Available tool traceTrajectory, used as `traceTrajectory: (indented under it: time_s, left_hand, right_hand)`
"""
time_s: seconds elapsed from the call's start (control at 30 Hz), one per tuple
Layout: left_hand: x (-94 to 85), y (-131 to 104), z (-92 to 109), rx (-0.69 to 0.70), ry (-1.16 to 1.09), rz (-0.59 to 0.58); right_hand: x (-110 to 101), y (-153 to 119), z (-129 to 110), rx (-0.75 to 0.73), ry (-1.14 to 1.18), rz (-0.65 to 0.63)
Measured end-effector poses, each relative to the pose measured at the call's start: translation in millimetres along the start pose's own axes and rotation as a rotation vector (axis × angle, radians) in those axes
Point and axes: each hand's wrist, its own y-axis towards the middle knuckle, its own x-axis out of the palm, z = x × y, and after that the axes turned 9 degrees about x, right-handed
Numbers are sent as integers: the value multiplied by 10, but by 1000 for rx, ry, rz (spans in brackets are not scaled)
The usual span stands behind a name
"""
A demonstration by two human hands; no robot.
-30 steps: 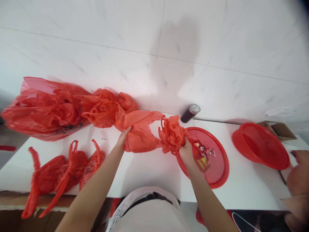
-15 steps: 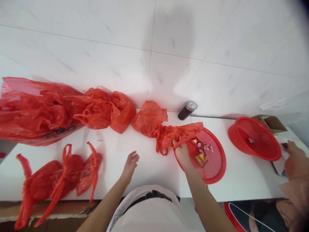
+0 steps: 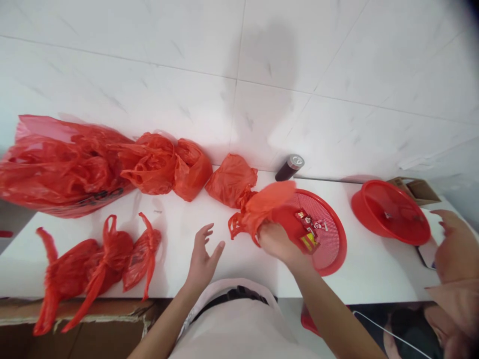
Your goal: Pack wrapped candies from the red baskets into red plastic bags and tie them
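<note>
My right hand (image 3: 276,242) is closed on a crumpled red plastic bag (image 3: 264,202), its fingertips partly hidden in the film. The loose end of that bag reaches over the left rim of a red mesh basket (image 3: 341,244). Inside the basket lie small red packets (image 3: 313,222) and a yellow packet (image 3: 310,242). My left hand (image 3: 204,255) is open above the white table, thumb and fingers apart, to the left of the bag. A filled red bag (image 3: 232,179) stands behind, touching or nearly touching the held one; I cannot tell which.
More red bags (image 3: 192,169) line the wall, with a large one (image 3: 63,169) at far left. Knotted red bags (image 3: 116,254) lie at the front left. A dark cylinder (image 3: 287,170) stands behind the basket. Rightward are a red basin (image 3: 392,214), a cardboard box (image 3: 419,191) and another person's hand (image 3: 454,244).
My right hand has shifted left and down with the bag, whose loose end has swung left, uncovering more of the basket. My left hand has moved slightly, its thumb now spread from the fingers.
</note>
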Motion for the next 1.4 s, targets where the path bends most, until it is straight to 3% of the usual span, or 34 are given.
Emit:
traceTrajectory:
  time_s: [0.07,0.13,0.2,0.27,0.37,0.43,0.53,0.6,0.7,0.8,0.87,1.0,1.1,1.17,1.27,1.4]
  left_hand:
    - [15,-41,222,246,150,-33]
    - [65,-77,326,334,235,-91]
    - [122,-92,279,306,284,-122]
    - [146,-89,110,213,293,-162]
    - [65,-76,-196,52,231,-227]
    - [-48,-75,-320,-11,212,-208]
    - [-194,-93,-298,-41,229,-112]
    - [-218,-121,-181,-53,189,-116]
    - [-141,-189,-19,-29,37,-294]
    - [-60,-268,-24,-89,-52,-439]
    - [-75,-311,-116,-183,-17,-403]
    - [-254,-346,-313,-292,57,-193]
    - [-370,-328,-374,-321,64,-120]
    - [-385,-308,-386,-318,69,-100]
    - [-323,-297,-387,-300,16,-95]
    - [-211,-343,-348,-304,-32,-127]
  right_hand:
    - [179,-226,20,-15,-175,-114]
    - [325,-410,15,-33,-310,-198]
    - [408,-529,-6,-63,-433,-268]
    - [421,-587,-12,-88,-437,-296]
    - [352,-606,60,-61,-159,-247]
    - [290,-604,147,-6,67,-171]
    - [231,-622,218,36,255,-49]
    - [228,-662,165,5,300,-54]
    - [268,-749,-22,-31,413,-258]
    - [334,-786,-73,-29,482,-514]
    - [399,-744,93,-2,430,-496]
    - [645,-583,763,232,-62,-153]
    - [915,-474,1131,355,-278,-149]
    - [1079,-372,1192,313,-269,-154]
    - [1222,-101,1096,190,-244,-148]
    - [1143,483,897,109,-202,-81]
